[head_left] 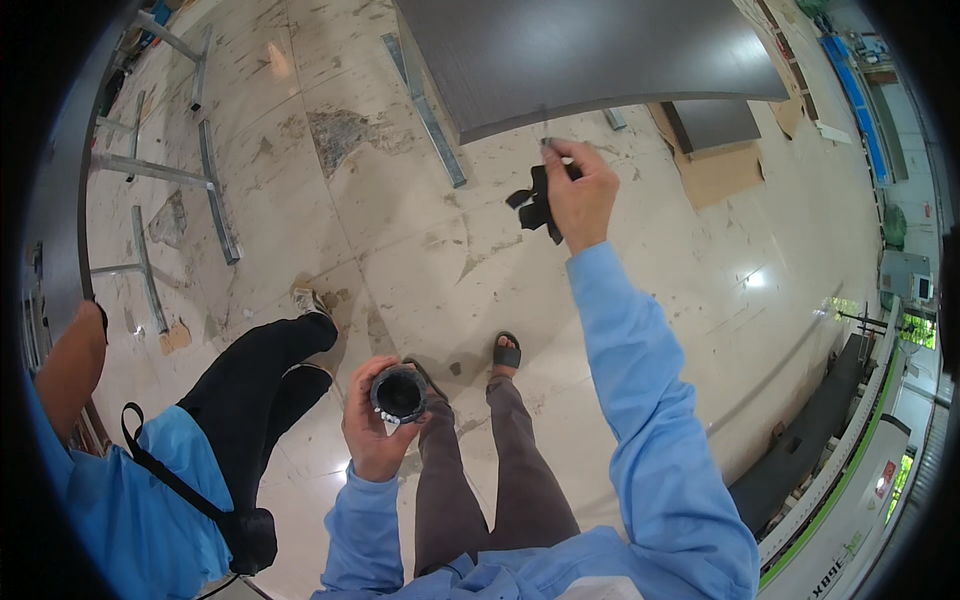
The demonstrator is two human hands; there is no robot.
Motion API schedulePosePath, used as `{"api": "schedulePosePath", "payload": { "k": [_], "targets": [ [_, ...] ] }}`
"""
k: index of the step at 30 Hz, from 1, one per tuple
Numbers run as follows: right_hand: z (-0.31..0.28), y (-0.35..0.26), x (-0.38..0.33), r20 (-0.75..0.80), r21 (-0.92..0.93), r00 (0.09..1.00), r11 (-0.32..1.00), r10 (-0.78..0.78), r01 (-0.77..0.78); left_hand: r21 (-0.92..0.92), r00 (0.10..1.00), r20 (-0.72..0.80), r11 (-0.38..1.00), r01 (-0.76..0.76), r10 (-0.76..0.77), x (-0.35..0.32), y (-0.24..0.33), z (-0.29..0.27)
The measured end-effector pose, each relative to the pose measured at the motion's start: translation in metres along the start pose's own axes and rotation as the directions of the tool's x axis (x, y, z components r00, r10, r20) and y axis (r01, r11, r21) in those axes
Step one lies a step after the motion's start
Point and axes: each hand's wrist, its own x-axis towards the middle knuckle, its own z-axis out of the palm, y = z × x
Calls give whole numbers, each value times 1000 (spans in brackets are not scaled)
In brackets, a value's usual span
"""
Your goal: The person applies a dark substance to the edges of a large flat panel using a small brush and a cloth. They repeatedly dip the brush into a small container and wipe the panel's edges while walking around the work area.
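My left hand (pixel 372 425) is wrapped round a dark, cup-like round container (pixel 398 393), held upright with its open mouth facing up. White specks show along its near rim, and its inside is too dark to make out. My right hand (pixel 583 190) reaches forward with the fingers closed. From it hangs a black rag (pixel 540 205) with ragged ends. A small thin thing may be pinched at its fingertips, but it is too blurred to tell. Those fingertips are at the near edge of a large dark grey panel (pixel 600 55).
On my left a person in a blue shirt (pixel 180 470) stands close by, beside a dark table edge (pixel 65 150). Metal frame legs (pixel 215 190) lie there. Cardboard (pixel 725 178) and a smaller dark panel (pixel 712 124) sit at the right; a long machine (pixel 850 510) runs along that side.
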Motion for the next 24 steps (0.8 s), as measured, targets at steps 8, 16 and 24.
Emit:
{"api": "schedulePosePath", "payload": {
  "k": [8, 16, 24],
  "targets": [
    [-22, 34, 25, -94, -43, 995, 998, 38, -42, 6, 1000, 11, 1000, -29, 29, 0, -2, 6],
    [-31, 7, 19, -7, -20, 1000, 1000, 6, -7, 11, 998, 38, 998, -57, 57, -1, 5, 9],
    [-9, -39, -17, 385, -88, 847, 899, -366, 428, 10, 998, 19, 998, -55, 55, -4, 0, 10]
  ]
}}
